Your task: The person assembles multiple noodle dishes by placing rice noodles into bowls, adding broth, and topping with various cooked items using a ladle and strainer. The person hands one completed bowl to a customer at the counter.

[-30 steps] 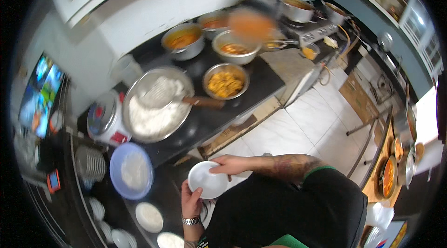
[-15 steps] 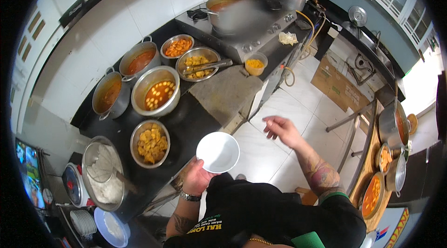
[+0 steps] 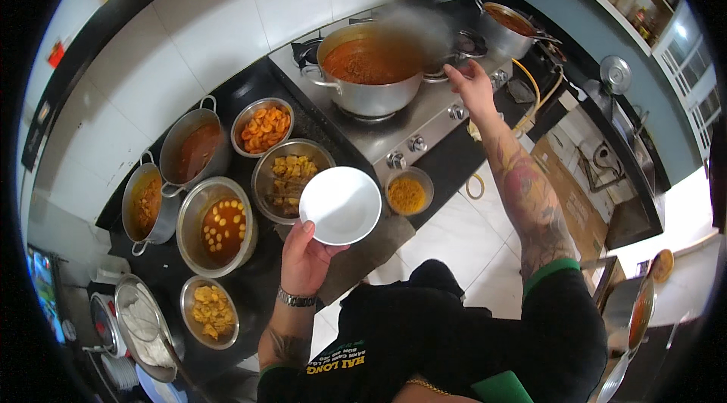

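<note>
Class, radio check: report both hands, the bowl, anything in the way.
Left hand gripping white bowl. Bowl looks empty. Right hand beside large pot, contact unclear. Blur hides pot's upper right rim.

We log the bowl (image 3: 340,206) plain white, shaded grey inside. Pot (image 3: 375,99) silver-grey; its broth (image 3: 357,64) deep red-orange. Chopped pieces (image 3: 266,130) we note as bright orange, chunks (image 3: 213,311) as mustard yellow; pale yellow ovals (image 3: 227,211) dot a brown-orange soup (image 3: 219,257). Hose (image 3: 536,94) yellow. Shirt (image 3: 454,335) black, sleeve trim (image 3: 549,276) green, lettering (image 3: 348,361) yellow. Wall (image 3: 219,32) white, gridded with thin grey tile lines. Right forearm (image 3: 522,168): pinkish and dark tattooing. Counter (image 3: 160,267) black. Watch band (image 3: 296,298) silver.
</note>
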Action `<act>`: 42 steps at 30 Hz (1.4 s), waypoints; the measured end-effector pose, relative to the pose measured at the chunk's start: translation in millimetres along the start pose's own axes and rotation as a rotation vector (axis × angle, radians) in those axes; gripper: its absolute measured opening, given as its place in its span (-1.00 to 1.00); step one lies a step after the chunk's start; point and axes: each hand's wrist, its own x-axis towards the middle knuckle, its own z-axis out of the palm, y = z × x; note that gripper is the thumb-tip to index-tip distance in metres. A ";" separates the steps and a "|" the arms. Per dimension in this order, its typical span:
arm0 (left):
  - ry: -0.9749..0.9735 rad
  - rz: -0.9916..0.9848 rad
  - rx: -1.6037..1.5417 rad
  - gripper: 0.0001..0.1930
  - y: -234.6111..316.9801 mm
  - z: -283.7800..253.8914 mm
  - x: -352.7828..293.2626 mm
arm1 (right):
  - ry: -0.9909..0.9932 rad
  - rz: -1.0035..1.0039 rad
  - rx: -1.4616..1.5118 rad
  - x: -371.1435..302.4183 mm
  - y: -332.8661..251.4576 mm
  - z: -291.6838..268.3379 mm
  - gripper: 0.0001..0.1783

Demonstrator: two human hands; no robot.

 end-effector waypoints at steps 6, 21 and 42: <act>0.174 0.142 0.071 -0.41 -34.7 51.5 63.9 | -0.588 0.064 0.173 109.3 25.9 9.3 -0.60; 0.454 0.313 0.044 -0.44 -63.3 133.5 140.7 | -0.924 -1.196 -0.120 180.8 -17.9 -52.9 -0.80; 0.546 0.285 0.026 -0.54 -25.1 115.1 202.0 | -0.649 -0.093 0.414 219.1 -35.4 -48.4 -0.86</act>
